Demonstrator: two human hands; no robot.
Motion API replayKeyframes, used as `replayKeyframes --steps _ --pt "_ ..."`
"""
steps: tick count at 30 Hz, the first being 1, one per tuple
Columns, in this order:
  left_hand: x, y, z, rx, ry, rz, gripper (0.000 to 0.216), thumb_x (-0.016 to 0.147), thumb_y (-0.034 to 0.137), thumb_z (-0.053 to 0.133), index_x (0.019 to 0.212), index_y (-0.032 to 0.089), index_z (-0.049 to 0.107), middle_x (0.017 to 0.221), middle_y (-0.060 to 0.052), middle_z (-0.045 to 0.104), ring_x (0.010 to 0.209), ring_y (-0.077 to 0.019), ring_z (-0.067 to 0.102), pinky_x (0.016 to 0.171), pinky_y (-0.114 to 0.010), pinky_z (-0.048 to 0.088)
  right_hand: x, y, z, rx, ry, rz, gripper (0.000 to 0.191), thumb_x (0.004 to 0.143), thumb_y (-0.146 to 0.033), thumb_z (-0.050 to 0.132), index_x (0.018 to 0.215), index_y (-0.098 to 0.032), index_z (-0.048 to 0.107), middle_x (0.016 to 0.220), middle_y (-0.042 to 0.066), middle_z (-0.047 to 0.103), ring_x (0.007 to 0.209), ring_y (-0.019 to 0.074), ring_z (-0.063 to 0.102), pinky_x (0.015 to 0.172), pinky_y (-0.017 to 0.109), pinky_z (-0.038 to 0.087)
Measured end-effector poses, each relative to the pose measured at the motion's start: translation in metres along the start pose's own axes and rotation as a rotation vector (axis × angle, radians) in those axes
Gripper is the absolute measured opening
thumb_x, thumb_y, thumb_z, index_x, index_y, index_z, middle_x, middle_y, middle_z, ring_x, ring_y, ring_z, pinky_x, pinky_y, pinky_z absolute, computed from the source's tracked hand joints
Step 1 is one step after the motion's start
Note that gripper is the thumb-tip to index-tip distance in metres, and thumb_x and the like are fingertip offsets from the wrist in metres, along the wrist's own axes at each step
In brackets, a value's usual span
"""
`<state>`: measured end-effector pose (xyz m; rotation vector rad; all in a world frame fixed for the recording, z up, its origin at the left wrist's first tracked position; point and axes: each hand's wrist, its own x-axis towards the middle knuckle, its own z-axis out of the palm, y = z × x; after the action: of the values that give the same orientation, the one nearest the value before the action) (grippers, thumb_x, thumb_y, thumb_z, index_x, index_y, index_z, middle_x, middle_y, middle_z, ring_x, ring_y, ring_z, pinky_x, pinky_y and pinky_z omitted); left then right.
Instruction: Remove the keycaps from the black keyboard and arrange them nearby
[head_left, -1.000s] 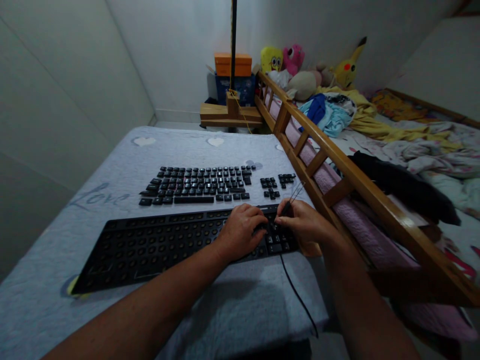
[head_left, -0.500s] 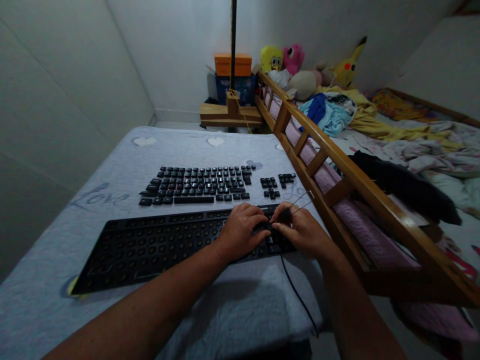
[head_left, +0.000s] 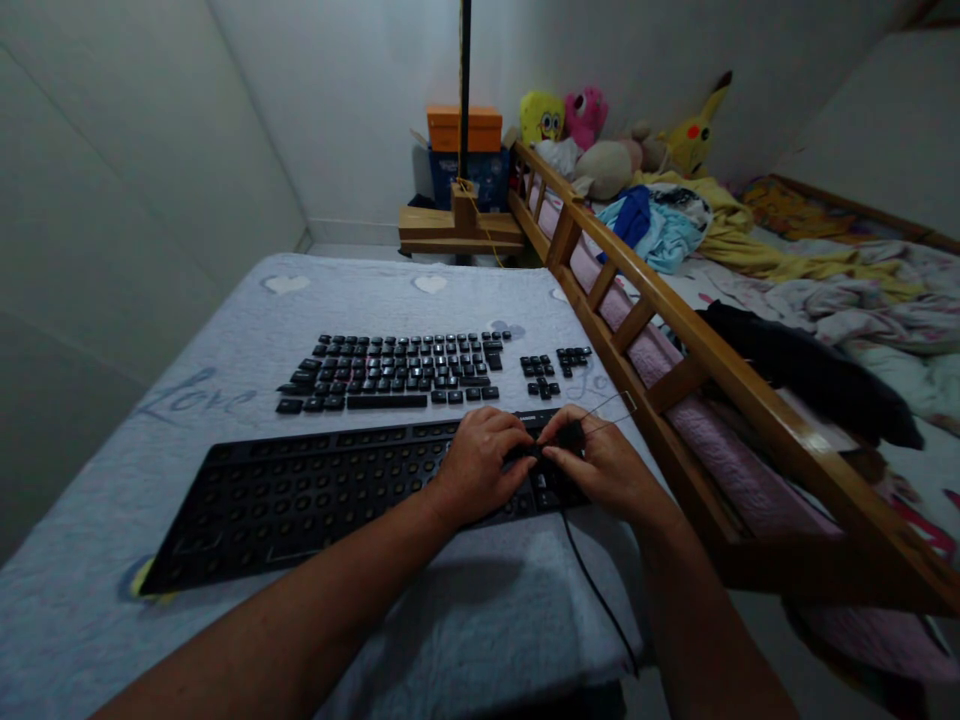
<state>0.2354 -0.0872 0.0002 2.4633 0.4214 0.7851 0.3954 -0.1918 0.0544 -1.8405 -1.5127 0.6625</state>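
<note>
A black keyboard [head_left: 300, 500] lies at a slant across the bed-like surface, most of its keys stripped to bare round posts; a few keycaps remain at its right end. My right hand [head_left: 600, 460] is closed round a wire keycap puller [head_left: 571, 433], its thin wire loop pointing away to the right. Over the keyboard's right part, my left hand [head_left: 484, 465] is pinched, its thumb and forefinger meeting the right fingertips. Something small and dark is between them, too hidden to name. Beyond the keyboard, removed keycaps [head_left: 386, 401] lie in keyboard order.
A light blue cloth [head_left: 360, 295] with hearts covers the surface. To the right runs a wooden bed rail [head_left: 675, 340], with clothes and plush toys behind it. The keyboard cable [head_left: 592, 580] hangs over the front edge. An orange box [head_left: 465, 130] stands at the back.
The puller's wire loop has swung slightly down and to the right as my right hand turned a little. Both hands stay together over the keyboard's right side.
</note>
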Motion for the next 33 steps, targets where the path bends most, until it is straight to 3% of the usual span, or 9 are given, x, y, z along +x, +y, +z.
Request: replayKeyframes --steps 12,21,23,28,33 --pt "0.001 0.004 -0.003 -0.025 0.098 -0.001 0.011 0.078 0.022 0.067 0.088 0.019 0.07 0.093 -0.006 0.07 0.092 -0.0239 0.059 0.085 -0.042 0.044 0.002 -0.004 0.011 0.197 0.148 0.049 0.003 0.078 -0.022 0.058 0.078 -0.02 0.06 0.074 0.001 0.064 0.07 0.0163 0.059 0.063 0.027 0.043" --pt "0.0 0.005 -0.003 -0.006 0.12 -0.008 0.01 0.079 0.022 0.067 0.088 0.019 0.069 0.093 -0.004 0.069 0.093 -0.0235 0.058 0.086 -0.042 0.043 0.003 0.004 0.024 0.311 0.347 0.049 0.018 0.087 -0.026 0.053 0.073 -0.019 0.062 0.07 0.0 0.063 0.066 0.0158 0.057 0.064 0.028 0.043" --pt "-0.001 0.005 -0.004 -0.012 0.123 -0.015 0.009 0.079 0.022 0.067 0.088 0.019 0.068 0.093 -0.005 0.069 0.093 -0.0237 0.058 0.086 -0.042 0.043 0.004 0.006 0.025 0.289 0.372 0.017 0.02 0.09 -0.027 0.05 0.076 -0.019 0.063 0.071 0.0 0.061 0.069 0.0166 0.057 0.066 0.029 0.043" --pt "0.0 0.005 -0.006 -0.047 0.13 -0.042 0.009 0.081 0.022 0.066 0.089 0.018 0.067 0.095 -0.005 0.069 0.094 -0.0235 0.059 0.087 -0.042 0.044 0.004 0.009 0.024 0.088 0.408 -0.235 0.021 0.091 -0.019 0.043 0.08 -0.021 0.061 0.095 0.005 0.059 0.096 0.0208 0.057 0.087 0.035 0.043" --pt "0.001 0.005 -0.006 -0.059 0.127 -0.038 0.012 0.081 0.021 0.065 0.092 0.019 0.067 0.097 -0.006 0.069 0.095 -0.0242 0.058 0.087 -0.043 0.044 0.001 0.009 0.025 -0.088 0.318 -0.266 0.024 0.082 -0.012 0.052 0.1 -0.019 0.066 0.091 0.005 0.055 0.087 0.0205 0.056 0.077 0.034 0.047"
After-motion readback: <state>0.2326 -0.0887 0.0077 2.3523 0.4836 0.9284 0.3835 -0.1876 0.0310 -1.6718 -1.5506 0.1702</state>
